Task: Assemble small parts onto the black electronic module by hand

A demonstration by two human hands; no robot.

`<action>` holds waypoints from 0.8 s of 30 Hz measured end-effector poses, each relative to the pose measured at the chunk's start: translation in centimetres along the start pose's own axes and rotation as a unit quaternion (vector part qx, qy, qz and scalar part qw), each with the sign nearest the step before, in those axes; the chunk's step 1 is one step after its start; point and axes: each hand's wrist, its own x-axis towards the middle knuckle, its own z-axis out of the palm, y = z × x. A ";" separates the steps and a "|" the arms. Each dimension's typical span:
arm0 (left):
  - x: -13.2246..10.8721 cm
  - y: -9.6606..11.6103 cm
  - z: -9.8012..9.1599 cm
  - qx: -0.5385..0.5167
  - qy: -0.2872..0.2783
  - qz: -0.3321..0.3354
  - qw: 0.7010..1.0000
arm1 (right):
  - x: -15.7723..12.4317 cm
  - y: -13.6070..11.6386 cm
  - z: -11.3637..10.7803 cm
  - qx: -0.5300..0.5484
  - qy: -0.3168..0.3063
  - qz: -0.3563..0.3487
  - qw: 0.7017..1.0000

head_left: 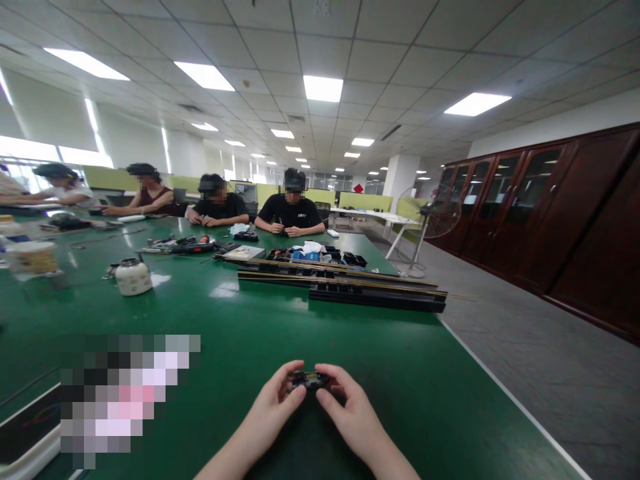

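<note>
Just above the green table, a small black part with paler and yellowish details sits between my two hands. Its exact kind is too small to make out. My left hand grips its left end with thumb and fingers. On the other end, my right hand is closed in the same way, thumb in front and fingers behind. Parts of the piece are hidden behind the fingertips.
Long black rails with thin brass-coloured rods lie across the table ahead. A cream-coloured jar stands left of them, near pliers-like tools. A white-edged device is at lower left. Several people sit along the far side.
</note>
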 end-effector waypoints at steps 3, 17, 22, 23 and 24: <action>-0.1 0.2 0.1 0.009 -0.007 0.001 1.000 | -0.1 -0.7 -0.1 -0.037 -0.019 -0.033 0.999; -0.3 0.1 0.1 0.042 -0.044 -0.014 0.998 | -0.4 -1.3 -0.3 -0.064 -0.042 -0.028 0.997; -0.4 0.3 0.2 0.089 -0.068 0.006 0.994 | -0.4 -0.7 -0.2 -0.054 -0.035 -0.021 0.998; -0.5 0.2 0.2 0.094 -0.070 0.012 0.993 | -0.4 -0.5 -0.1 -0.048 -0.029 -0.009 0.998; -0.5 0.0 0.1 0.096 -0.068 0.017 0.993 | -0.4 -0.3 0.0 -0.042 -0.024 0.006 0.999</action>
